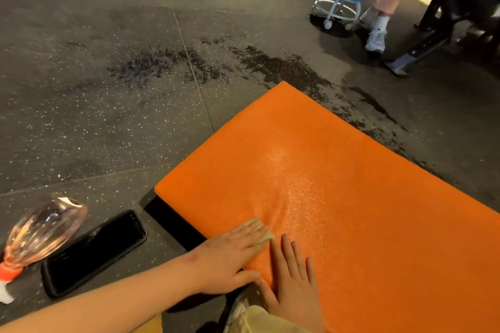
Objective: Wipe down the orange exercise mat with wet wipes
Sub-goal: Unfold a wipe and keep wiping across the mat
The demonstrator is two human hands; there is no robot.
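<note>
The orange exercise mat (338, 184) lies on the dark gym floor and fills the lower right of the head view. Its surface shines wet near the middle. My left hand (232, 254) lies flat on the mat's near left edge, fingers straight, pressing a folded pale wet wipe (263, 230) that shows under the fingertips. My right hand (293, 278) rests flat on the mat just beside it, fingers spread, holding nothing.
A black phone (94, 253) and a clear pinkish spray bottle (40, 232) lie on the floor left of the mat. Wet patches darken the floor beyond the mat. At the far right stand a blue wheeled stool (341, 0), a person's legs (381, 16) and black gym equipment (460, 3).
</note>
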